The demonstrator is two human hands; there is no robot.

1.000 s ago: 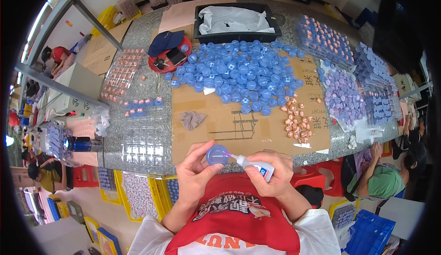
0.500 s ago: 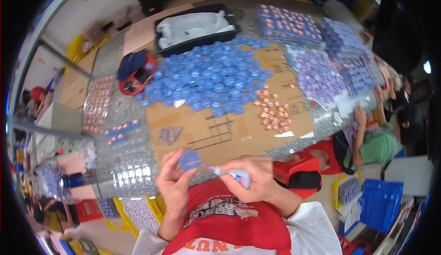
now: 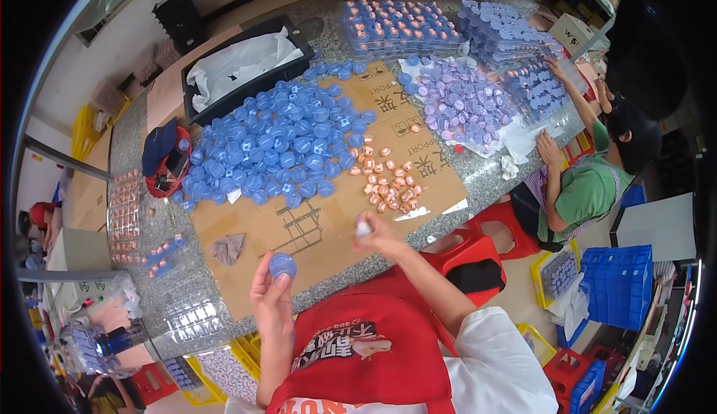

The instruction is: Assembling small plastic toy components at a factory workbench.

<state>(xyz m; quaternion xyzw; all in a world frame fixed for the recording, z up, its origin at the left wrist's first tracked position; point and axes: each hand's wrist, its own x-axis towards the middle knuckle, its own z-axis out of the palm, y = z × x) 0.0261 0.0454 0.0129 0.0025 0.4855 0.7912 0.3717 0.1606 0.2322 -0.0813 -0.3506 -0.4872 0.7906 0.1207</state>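
Observation:
Between the thumb and fingers of my left hand (image 3: 272, 298) is a round translucent blue cap (image 3: 282, 265), held up over the table's near edge. My right hand (image 3: 382, 241) has moved out over the cardboard, closed round a small white squeeze bottle (image 3: 364, 229), which is mostly hidden by the fingers. Just beyond that hand lies a cluster of small orange-pink pieces (image 3: 388, 184). A large heap of similar blue caps (image 3: 276, 141) spreads across the cardboard sheet (image 3: 336, 223) farther away. Left of the middle sits a crumpled grey cloth (image 3: 228, 248).
A black crate (image 3: 302, 47) with white lining stands behind the heap, a red basket (image 3: 166, 181) to its left. Purple pieces (image 3: 459, 104) and stacked filled trays (image 3: 399, 29) occupy the right. A person in green (image 3: 590, 197) works there, near red stools (image 3: 478, 253).
My right hand has carried the bottle away from the cap and forward toward the orange-pink pieces. My left hand still holds the cap, slightly lower left. The view has turned to the right.

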